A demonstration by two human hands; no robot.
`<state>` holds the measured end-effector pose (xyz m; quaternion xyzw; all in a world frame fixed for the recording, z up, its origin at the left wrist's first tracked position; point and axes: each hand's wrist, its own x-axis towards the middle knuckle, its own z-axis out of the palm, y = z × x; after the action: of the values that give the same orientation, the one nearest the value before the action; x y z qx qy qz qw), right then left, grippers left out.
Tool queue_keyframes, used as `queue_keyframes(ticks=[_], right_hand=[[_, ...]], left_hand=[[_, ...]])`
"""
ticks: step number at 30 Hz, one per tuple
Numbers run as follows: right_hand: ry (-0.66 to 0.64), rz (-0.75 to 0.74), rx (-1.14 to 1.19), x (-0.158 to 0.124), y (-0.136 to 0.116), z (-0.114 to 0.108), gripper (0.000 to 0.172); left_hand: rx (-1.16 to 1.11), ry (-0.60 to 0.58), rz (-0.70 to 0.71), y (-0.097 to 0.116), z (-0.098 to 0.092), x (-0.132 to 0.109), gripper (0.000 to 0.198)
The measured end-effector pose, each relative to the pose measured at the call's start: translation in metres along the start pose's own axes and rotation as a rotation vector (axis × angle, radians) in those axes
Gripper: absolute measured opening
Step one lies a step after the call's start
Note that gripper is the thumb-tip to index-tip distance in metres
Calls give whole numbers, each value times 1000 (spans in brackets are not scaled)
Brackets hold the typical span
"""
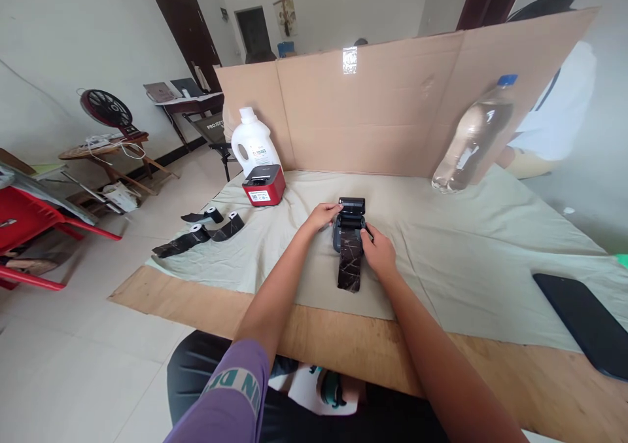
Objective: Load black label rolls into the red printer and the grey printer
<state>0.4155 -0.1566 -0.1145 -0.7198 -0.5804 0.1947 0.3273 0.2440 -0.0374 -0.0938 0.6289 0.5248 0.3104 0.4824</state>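
A small black portable printer lies on the cloth in front of me with its lid raised away from me. From its bay a strip of dark, crease-marked paper runs toward me over the cloth. My left hand pinches the lid's left edge, fingers closed. My right hand is closed round the right side of the printer body. Left of my arms, several loose rolls of black paper lie partly unwound. Whether a roll sits inside the printer bay is hard to see.
Behind the rolls stand a red and black box-shaped device and a white jug. A cardboard sheet walls off the back. A clear bottle with a blue cap leans against it. A dark phone lies at right. Another person's sleeve shows behind.
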Motion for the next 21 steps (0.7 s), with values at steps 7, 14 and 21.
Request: queue_keyframes(ticks=[7, 14, 21], right_hand=[[14, -17, 4, 2, 4, 3, 54], [8, -11, 0, 2, 4, 3, 55], [8, 0, 4, 1, 1, 1, 55]], left_hand=[[171, 207, 85, -11, 11, 9, 41], [516, 292, 240, 22, 3, -8, 24], [582, -145, 187, 33, 10, -16, 34]])
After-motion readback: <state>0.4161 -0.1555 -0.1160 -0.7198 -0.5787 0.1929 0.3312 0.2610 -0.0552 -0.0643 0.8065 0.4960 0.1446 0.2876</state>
